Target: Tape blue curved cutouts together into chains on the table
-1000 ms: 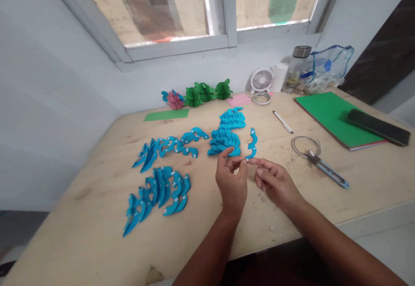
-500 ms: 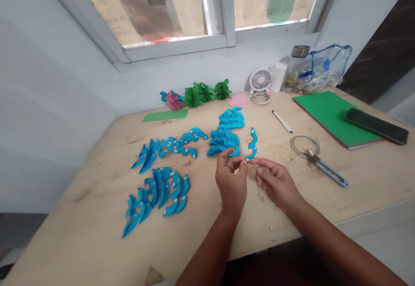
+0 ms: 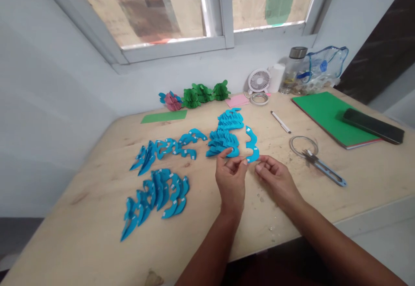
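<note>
A scalloped blue paper cutout (image 3: pixel 252 144) with small white tabs stands upright between my two hands. My left hand (image 3: pixel 231 182) pinches its lower end between thumb and index finger. At the cutout's lower right edge, the thumb and index finger of my right hand (image 3: pixel 275 175) are drawn together on the paper; the exact contact is hard to make out. Just beyond my left fingers sits a stack of folded blue paper pieces (image 3: pixel 222 141), with a second blue stack (image 3: pixel 231 119) behind it.
Blue tabbed pieces form a front row (image 3: pixel 155 195) and a back row (image 3: pixel 168 147) at left. To the right lie thread snips (image 3: pixel 326 169), a wire ring (image 3: pixel 293 145), a pen (image 3: pixel 280 122) and green sheets (image 3: pixel 330 119) under a black case (image 3: pixel 372 126). A small fan (image 3: pixel 259 80) stands behind.
The blue cutout has turned so more of its flat face shows. My right fingers have drawn in from a stretched pointing pose to its lower right edge. My left hand keeps its pinch.
</note>
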`<control>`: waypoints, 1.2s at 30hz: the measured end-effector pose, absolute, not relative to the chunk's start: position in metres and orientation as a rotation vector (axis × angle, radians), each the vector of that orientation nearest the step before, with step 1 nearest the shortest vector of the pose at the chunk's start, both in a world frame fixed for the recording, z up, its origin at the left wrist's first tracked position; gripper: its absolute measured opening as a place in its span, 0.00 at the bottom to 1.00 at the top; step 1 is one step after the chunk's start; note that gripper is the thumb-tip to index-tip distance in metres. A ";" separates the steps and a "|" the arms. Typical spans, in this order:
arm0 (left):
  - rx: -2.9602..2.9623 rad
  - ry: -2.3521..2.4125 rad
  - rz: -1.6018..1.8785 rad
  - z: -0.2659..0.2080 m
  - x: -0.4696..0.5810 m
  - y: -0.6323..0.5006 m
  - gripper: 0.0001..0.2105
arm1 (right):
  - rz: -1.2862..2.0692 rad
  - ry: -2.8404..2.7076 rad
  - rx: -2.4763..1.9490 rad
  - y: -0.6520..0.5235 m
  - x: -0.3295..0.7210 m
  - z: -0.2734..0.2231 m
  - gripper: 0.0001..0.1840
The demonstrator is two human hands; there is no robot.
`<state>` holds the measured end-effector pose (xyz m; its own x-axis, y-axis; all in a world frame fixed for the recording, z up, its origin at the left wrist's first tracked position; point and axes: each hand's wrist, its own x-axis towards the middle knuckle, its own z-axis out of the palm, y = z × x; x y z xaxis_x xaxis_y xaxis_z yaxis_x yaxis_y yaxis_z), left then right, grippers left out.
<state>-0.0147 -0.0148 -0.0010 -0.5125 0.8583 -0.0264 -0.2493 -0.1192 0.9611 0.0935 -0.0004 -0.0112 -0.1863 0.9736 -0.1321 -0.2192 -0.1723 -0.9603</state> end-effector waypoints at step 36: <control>0.811 1.276 1.749 -0.002 -0.012 -0.018 0.21 | 0.895 -1.679 -1.162 -0.005 0.100 -0.017 0.11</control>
